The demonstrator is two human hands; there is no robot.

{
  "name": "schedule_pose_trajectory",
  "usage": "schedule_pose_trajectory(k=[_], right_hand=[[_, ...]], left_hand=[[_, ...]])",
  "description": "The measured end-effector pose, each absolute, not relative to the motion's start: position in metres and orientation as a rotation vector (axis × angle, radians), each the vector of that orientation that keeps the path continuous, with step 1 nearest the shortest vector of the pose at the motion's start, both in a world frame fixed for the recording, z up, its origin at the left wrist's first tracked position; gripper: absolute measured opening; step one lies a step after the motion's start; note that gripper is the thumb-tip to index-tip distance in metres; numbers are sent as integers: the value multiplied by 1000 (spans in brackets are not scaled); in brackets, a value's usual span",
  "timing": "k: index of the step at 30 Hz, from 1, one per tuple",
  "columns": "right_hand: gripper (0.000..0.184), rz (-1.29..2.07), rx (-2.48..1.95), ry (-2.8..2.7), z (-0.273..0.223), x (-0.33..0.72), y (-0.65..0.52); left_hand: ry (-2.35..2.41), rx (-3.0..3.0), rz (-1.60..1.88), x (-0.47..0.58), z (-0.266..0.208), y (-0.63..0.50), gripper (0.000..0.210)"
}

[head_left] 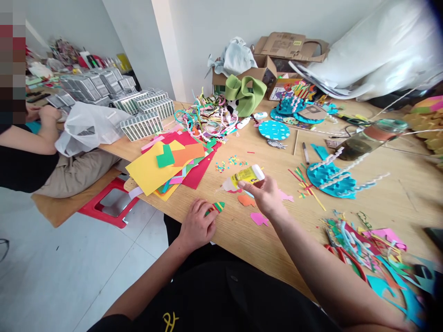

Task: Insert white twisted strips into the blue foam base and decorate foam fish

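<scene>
My right hand [268, 196] is wrapped round a glue bottle [247, 176] with a yellow label. The bottle lies tilted in the grip, its white base up to the right and its clear nozzle down to the left, above the table. At the table's near edge my left hand [199, 223] has its fingers bent over a small green paper cutout [218, 207] with red and yellow stripes, partly hidden by the fingers. Under and beside the right hand lie an orange paper fish [246, 200] and a pink paper fish [259, 218].
Coloured paper sheets [148, 170] are stacked to the left. Small paper bits [232, 161] lie beyond the bottle. On the right are a blue paper piece with twisted strands [328, 180], a glass jar [370, 138], and red-handled scissors [349, 260] among scraps. Another person sits at far left.
</scene>
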State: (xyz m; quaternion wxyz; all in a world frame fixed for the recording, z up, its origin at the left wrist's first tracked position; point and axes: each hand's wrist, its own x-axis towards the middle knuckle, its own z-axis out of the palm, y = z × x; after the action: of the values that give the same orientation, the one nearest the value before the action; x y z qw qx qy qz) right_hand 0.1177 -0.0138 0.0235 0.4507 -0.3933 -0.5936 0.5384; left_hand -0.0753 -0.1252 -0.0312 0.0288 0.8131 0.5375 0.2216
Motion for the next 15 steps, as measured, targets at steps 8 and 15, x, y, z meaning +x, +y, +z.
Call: schedule_pose_trajectory(k=[8,15], right_hand=[[26,1586,-933,-909,7,129,-5],[24,1762,-844,-694,-3,133,-10]], left_hand=[[1631,2471,731,-75,-30,-125,29],[1621,2418,873,-75,-34,-126,25]])
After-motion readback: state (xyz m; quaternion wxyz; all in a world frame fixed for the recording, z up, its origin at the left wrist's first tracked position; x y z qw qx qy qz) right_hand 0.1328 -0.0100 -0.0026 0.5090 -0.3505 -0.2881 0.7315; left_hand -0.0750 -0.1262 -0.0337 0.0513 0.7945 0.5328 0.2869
